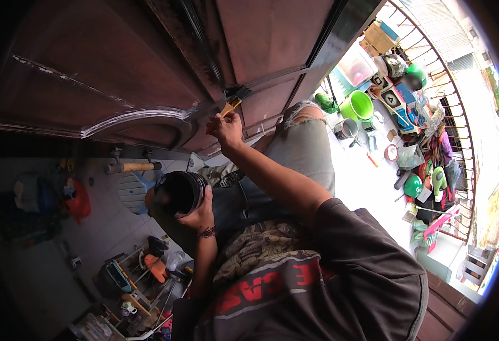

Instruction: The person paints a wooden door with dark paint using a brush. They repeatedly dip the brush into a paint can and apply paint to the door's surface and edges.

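Note:
My right hand (226, 129) is raised to the brown panelled wooden door (272, 42), its fingers closed round a paintbrush (230, 107). The brush has a yellowish handle, and its dark bristles meet the moulding between two panels. Dark, glossy paint shows on some door edges near it. Lower and to the left, my left hand (200, 215) grips a round, dark paint can (197, 187) from its side. The can's inside looks black, so the paint level cannot be made out.
A blue-white plastic stool (131, 192) and a hammer-like tool with a wooden handle (138, 167) are beyond the can. Tools and an orange cap (155, 267) clutter the lower left floor. At right are a green bucket (357, 106), boxes and a curved railing (464, 131).

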Available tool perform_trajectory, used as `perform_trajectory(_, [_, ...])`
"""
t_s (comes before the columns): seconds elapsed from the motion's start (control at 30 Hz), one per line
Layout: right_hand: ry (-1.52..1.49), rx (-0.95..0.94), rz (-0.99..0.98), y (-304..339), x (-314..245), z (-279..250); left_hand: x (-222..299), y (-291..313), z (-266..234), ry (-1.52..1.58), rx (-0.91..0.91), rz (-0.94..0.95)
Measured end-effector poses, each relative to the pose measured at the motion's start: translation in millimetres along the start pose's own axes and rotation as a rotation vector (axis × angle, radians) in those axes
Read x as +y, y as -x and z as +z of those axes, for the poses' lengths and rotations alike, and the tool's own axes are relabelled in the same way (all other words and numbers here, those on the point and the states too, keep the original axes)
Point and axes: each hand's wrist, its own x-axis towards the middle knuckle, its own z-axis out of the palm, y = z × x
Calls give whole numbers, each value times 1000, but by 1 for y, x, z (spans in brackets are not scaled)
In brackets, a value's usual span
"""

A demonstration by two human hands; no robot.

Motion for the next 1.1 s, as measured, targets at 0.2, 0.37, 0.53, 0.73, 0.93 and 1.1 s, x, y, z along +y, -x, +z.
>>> perform_trajectory(0.2, [101, 94, -73, 12, -2, 28, -11, -1, -6, 2, 0, 85])
perform_trajectory(0.37, [177, 16, -65, 21, -11, 18, -3, -1, -5, -13, -23, 16])
perform_trajectory(0.53, [396, 10, -125, 3, 4, -1, -6, -1, -6, -26, -43, 48])
perform_trajectory(0.73, [595, 20, -245, -11, 20, -17, -12, 1, -5, -10, -36, 64])
perform_trajectory(0.93, [926, 49, -469, 25, -25, -11, -11, 1, -6, -5, -41, 32])
perform_trajectory(1.1, [1102, -60, -389, 32, -41, -14, -12, 1, -6, 17, -64, 50])
